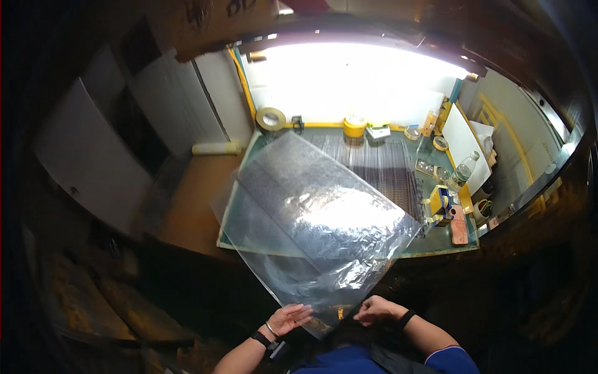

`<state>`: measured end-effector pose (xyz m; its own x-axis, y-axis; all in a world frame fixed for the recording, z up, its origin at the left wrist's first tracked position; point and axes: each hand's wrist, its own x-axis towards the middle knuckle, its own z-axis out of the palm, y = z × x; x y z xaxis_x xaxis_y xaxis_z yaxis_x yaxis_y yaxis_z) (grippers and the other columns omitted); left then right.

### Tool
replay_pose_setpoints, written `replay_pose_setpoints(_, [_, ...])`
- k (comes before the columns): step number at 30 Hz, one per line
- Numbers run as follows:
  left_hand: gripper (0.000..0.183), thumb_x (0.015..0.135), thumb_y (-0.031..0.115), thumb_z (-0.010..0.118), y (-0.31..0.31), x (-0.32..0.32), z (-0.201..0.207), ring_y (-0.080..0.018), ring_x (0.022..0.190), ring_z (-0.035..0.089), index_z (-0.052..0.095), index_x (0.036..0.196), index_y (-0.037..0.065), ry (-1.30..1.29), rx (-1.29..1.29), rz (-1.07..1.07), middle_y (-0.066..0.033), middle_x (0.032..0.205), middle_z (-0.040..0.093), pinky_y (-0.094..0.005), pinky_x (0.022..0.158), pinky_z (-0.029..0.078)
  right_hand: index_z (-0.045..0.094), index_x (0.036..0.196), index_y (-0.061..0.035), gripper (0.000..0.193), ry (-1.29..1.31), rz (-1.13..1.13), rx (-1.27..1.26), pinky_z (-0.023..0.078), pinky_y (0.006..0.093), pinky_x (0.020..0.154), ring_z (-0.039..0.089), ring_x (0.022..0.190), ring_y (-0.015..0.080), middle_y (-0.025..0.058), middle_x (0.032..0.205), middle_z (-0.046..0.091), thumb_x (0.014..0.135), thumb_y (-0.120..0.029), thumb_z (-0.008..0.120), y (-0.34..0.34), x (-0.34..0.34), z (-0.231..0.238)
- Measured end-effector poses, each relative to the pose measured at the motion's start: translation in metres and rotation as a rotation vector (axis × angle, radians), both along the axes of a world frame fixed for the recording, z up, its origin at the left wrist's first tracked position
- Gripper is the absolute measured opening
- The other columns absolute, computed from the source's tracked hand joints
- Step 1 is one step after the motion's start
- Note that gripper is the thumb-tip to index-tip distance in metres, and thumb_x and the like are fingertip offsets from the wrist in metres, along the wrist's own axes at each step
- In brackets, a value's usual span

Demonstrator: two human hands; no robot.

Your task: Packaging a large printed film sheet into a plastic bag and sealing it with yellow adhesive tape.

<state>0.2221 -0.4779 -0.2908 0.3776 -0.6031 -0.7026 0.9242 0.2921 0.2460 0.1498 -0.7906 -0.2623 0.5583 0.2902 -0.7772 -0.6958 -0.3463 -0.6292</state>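
A large clear plastic bag or sheet [293, 206] lies slantwise over the table, its near corner hanging past the front edge toward my body. Beside that corner, my left hand [290, 318] has its fingers stretched out flat against the plastic's left edge. My right hand [377, 310] is closed in a pinch just right of the corner; what its fingertips hold, if anything, is hidden. Between the hands, a small yellow piece [341, 313] shows on or behind the plastic. Partly under the sheet, a stack of dark striped, glossy film [386, 168] lies on the green table top.
At the right stand a yellow-and-blue tape dispenser [441, 204], a pink phone [459, 225] and a clear bottle [465, 169]. Tape rolls [271, 118] and a yellow round tub [355, 127] line the back under a bright lamp. A white roll [215, 148] lies left of the table.
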Motion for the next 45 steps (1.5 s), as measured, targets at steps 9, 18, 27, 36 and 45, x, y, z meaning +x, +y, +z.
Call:
replay_pose_setpoints(9, [0.02,0.084,0.019,0.063,-0.018,-0.025,0.024,-0.0134,0.085,0.063,0.062,0.095,0.003,-0.088,0.157,-0.543,-0.006,0.091,0.065,-0.0255,0.075,0.05,0.055,0.105,-0.0057,0.044,-0.961,0.116,-0.311,0.048,0.037,0.077,0.059,0.091,0.0273,0.0141,0.105,0.059,0.069,-0.02,0.073,-0.015,-0.005,0.08])
replay_pose_setpoints(18, [0.02,0.083,0.017,0.063,-0.047,0.008,0.136,-0.0111,0.072,0.062,0.064,0.094,0.0,-0.561,0.076,-0.447,-0.0058,0.083,0.064,-0.0228,0.067,0.05,0.044,0.122,-0.0051,0.055,-1.408,0.634,-0.13,0.046,0.0374,0.085,0.057,0.099,0.0275,0.0159,0.108,0.056,0.071,-0.015,0.062,0.058,0.067,0.101])
replay_pose_setpoints(27, [0.021,0.083,0.014,0.063,0.041,0.062,0.15,-0.0142,0.079,0.064,0.063,0.097,-0.002,-0.828,0.331,-0.276,-0.0087,0.087,0.065,-0.0251,0.074,0.051,0.061,0.098,-0.0065,0.022,-1.495,0.577,-0.55,0.052,0.0305,0.063,0.065,0.072,0.024,0.0106,0.089,0.065,0.078,-0.001,0.053,0.033,0.208,0.222])
replay_pose_setpoints(36, [0.017,0.082,0.014,0.064,0.167,0.196,0.063,-0.0124,0.074,0.063,0.062,0.094,0.001,-0.864,0.462,0.188,-0.0064,0.084,0.064,-0.0248,0.068,0.052,0.065,0.088,-0.0018,0.016,-1.756,0.108,-0.975,0.047,0.0296,0.078,0.062,0.08,0.0215,0.0099,0.089,0.065,0.078,-0.013,0.058,0.062,0.285,0.455])
replay_pose_setpoints(45, [0.092,0.07,0.025,0.077,0.127,0.386,0.121,-0.0299,0.128,0.028,0.017,0.135,-0.001,-1.129,0.068,0.483,-0.0219,0.139,0.025,-0.039,0.106,0.022,0.064,0.095,0.0024,0.019,-2.046,-0.054,-1.98,0.049,0.0291,0.076,0.062,0.085,0.0205,0.0145,0.094,0.065,0.083,-0.012,0.06,0.075,0.177,0.67])
